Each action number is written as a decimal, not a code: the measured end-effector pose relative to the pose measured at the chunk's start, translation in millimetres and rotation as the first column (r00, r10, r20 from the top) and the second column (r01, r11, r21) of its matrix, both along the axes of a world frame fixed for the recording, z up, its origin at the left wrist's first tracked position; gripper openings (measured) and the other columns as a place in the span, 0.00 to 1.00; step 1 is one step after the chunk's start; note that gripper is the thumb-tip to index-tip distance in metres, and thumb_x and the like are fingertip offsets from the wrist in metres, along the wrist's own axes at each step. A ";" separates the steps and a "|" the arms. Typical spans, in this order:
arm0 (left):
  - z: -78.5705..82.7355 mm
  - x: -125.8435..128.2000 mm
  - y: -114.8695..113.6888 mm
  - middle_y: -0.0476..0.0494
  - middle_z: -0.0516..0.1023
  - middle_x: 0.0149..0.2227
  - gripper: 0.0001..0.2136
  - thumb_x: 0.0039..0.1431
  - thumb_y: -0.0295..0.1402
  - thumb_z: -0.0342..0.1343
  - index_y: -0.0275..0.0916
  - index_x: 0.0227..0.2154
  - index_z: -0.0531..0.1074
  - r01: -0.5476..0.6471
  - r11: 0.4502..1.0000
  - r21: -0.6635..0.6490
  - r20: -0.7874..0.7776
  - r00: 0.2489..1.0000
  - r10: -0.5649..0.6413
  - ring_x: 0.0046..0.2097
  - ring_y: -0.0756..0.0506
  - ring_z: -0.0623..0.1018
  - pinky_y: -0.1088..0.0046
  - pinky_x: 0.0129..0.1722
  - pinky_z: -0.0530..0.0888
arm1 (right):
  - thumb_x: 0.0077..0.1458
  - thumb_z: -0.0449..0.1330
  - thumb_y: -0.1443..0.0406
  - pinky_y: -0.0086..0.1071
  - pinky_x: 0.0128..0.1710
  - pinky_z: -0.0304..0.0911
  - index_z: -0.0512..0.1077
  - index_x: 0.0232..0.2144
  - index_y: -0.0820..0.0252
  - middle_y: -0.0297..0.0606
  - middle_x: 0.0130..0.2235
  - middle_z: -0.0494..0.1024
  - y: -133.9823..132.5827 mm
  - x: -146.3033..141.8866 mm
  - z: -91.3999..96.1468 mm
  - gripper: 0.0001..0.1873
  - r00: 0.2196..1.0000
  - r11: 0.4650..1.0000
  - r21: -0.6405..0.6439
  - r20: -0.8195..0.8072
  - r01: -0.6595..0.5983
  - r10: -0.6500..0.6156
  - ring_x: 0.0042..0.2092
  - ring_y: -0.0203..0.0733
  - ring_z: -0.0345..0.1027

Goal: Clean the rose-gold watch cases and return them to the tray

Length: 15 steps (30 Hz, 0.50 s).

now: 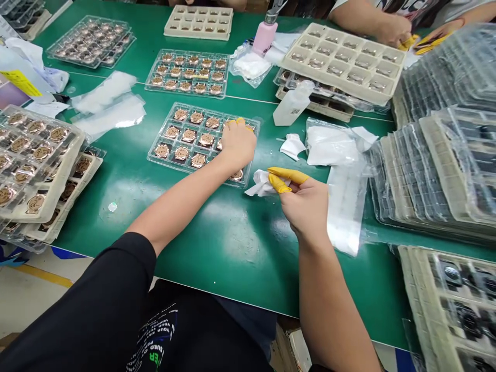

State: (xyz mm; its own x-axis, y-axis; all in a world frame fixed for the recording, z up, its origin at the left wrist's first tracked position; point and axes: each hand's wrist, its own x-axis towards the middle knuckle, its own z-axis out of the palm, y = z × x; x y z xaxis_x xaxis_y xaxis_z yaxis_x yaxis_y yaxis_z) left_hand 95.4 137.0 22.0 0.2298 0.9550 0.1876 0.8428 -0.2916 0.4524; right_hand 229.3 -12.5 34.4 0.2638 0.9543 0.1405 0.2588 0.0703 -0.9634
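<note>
My left hand (pixel 238 144) rests over the right side of a clear blister tray (pixel 201 173), its yellow finger cots curled down on the top row. The tray holds several round rose-gold metal discs (pixel 188 136) in separate pockets, and my palm hides some of them. Whether those fingers grip a disc is hidden. My right hand (pixel 304 204) pinches a crumpled white cloth (pixel 263 184) between yellow-cotted thumb and finger, just off the tray's lower right corner.
Green-topped workbench (pixel 228 248) carries more trays of discs at left and back, beige trays (pixel 343 62), stacked bagged trays (pixel 437 165) at right, a pink pump bottle (pixel 265 37), and white wipes. A co-worker's hands (pixel 395 31) with yellow finger cots work at the far edge.
</note>
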 end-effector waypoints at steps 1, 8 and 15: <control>1.1 -4.8 -4.2 0.24 0.78 0.51 0.10 0.59 0.16 0.57 0.25 0.40 0.82 0.016 1.000 0.004 -0.017 1.000 -0.016 0.59 0.27 0.72 0.48 0.59 0.68 | 0.52 0.71 0.63 0.40 0.45 0.80 0.85 0.39 0.57 0.41 0.40 0.88 1.2 1.2 -0.5 0.10 1.000 1.000 0.010 -0.013 0.012 -0.012 0.42 0.45 0.84; 16.4 -28.8 -28.2 0.22 0.77 0.55 0.14 0.62 0.17 0.52 0.25 0.47 0.80 0.099 0.994 -0.036 -0.167 0.981 -0.104 0.63 0.26 0.71 0.47 0.62 0.67 | 0.48 0.70 0.65 0.35 0.39 0.77 0.86 0.38 0.56 0.39 0.38 0.87 9.7 1.4 -4.2 0.12 0.997 0.997 0.039 -0.041 0.074 -0.072 0.38 0.41 0.81; 20.6 -21.0 -10.2 0.25 0.75 0.57 0.13 0.49 0.18 0.66 0.30 0.39 0.80 0.023 0.979 -0.201 -0.156 0.986 -0.055 0.63 0.23 0.71 0.43 0.65 0.66 | 0.45 0.69 0.66 0.34 0.37 0.76 0.85 0.37 0.57 0.39 0.38 0.87 12.7 -1.0 -6.7 0.13 0.991 0.997 0.004 -0.109 0.076 -0.075 0.38 0.42 0.81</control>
